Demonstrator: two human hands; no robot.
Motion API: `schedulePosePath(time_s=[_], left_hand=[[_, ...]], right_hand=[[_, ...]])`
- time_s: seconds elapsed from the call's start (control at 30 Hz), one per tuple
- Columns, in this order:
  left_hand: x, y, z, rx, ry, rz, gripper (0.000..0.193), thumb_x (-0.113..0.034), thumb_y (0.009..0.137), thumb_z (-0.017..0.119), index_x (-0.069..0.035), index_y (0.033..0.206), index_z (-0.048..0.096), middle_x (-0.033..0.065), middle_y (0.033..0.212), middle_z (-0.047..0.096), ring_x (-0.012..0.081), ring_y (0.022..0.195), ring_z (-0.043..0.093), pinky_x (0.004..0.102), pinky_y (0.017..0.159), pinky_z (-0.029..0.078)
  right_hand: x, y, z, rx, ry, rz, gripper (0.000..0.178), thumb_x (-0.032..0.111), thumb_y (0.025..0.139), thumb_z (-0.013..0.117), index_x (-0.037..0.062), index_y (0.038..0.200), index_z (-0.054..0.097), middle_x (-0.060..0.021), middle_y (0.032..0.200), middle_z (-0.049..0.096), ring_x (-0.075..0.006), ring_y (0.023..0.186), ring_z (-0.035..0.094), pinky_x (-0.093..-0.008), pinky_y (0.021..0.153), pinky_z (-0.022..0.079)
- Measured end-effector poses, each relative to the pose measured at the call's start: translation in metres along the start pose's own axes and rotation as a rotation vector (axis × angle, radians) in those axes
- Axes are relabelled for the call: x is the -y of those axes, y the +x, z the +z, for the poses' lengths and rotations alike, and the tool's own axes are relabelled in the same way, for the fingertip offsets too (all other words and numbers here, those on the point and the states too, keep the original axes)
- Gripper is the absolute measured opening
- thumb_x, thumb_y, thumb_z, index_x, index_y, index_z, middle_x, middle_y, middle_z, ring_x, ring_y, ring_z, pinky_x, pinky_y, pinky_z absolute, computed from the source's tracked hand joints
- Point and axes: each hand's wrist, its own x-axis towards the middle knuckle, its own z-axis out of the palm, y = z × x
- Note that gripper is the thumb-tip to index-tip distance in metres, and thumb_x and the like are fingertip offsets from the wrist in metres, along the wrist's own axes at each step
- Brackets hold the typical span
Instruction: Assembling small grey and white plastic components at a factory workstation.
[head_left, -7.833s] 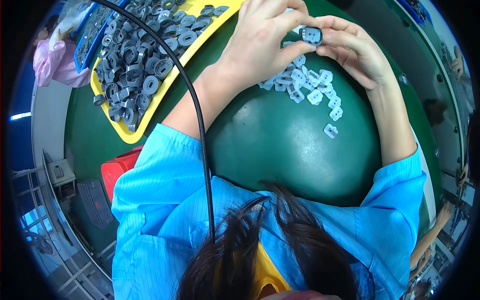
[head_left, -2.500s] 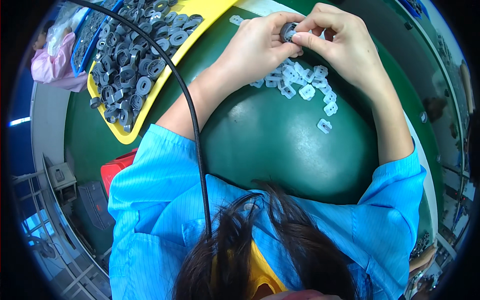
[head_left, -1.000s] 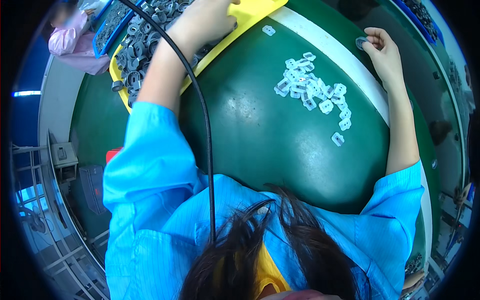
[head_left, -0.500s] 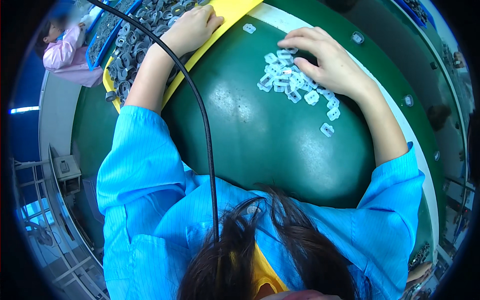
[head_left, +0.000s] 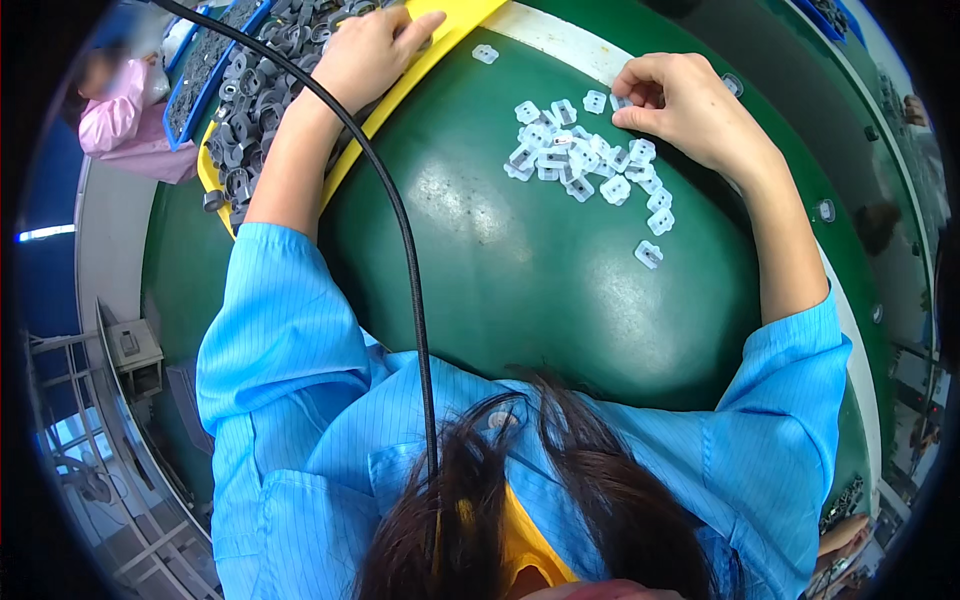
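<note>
Closed in a pinch, my right hand [head_left: 690, 110] holds a small translucent plastic piece [head_left: 619, 102] between thumb and fingertips, just right of a loose heap of similar pieces [head_left: 560, 155]. Each piece is pale and flat with a notched outline. My left hand [head_left: 370, 55] rests over a yellow tray [head_left: 352, 150] full of dark grey ring-shaped plastic parts [head_left: 262, 90]. Its thumb stretches away from the other fingers, which are partly hidden; I see nothing held there.
A black cable [head_left: 402, 210] hangs across the view past my left forearm. Blue trays [head_left: 185, 135] of small dark parts stand at the far left, beside a person in pink [head_left: 125, 120]. A white strip [head_left: 560, 38] borders the green table [head_left: 450, 290]; clear pieces [head_left: 824, 210] lie beyond it.
My right hand has moved right, off the heap, and now pinches one translucent piece. At the tray, my left hand has shifted slightly left and its thumb has spread out.
</note>
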Motion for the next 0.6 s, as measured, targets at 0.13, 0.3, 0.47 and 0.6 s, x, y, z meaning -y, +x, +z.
schedulePosePath(time_s=[0.13,0.3,0.47,0.6], left_hand=[[-0.046,0.002,-0.012,-0.29,-0.425,-0.002,0.035,-0.032,0.096,0.059,0.002,0.086,0.064,0.012,0.078,0.067,0.0199,0.071,0.063,0.0323,0.068,0.05],[-0.098,0.006,0.027,0.173,-1.058,-0.263,0.029,-0.024,0.096,0.059,0.0,0.113,0.061,0.0063,0.087,0.066,0.0127,0.072,0.061,0.0237,0.066,0.048],[-0.089,-0.007,0.069,0.23,-1.303,-0.085,0.04,-0.012,0.089,0.069,-0.001,0.124,0.054,0.0042,0.099,0.061,0.0102,0.081,0.06,0.0186,0.069,0.05],[-0.096,-0.008,0.074,0.122,-1.585,-0.149,0.042,-0.004,0.091,0.061,0.006,0.129,0.047,0.0121,0.109,0.061,0.0198,0.096,0.065,0.0261,0.091,0.055]], right_hand=[[-0.01,0.001,0.004,-0.072,0.015,-0.102,0.019,0.01,0.081,0.071,-0.0055,0.091,0.068,-0.0169,0.079,0.068,-0.0269,0.075,0.067,-0.0362,0.071,0.052],[-0.008,0.0,-0.001,-0.173,-0.022,-0.064,0.017,0.011,0.081,0.07,-0.0043,0.089,0.069,-0.0187,0.08,0.069,-0.0293,0.075,0.068,-0.0371,0.072,0.053],[-0.023,0.007,-0.012,-0.369,0.184,0.054,0.018,0.018,0.087,0.068,0.0,0.089,0.07,-0.0052,0.074,0.067,-0.0113,0.067,0.062,-0.026,0.062,0.049],[-0.019,0.011,0.001,-0.252,0.8,0.071,0.02,0.02,0.091,0.067,0.0012,0.095,0.068,-0.0025,0.082,0.066,-0.0087,0.074,0.062,-0.0218,0.066,0.05]])
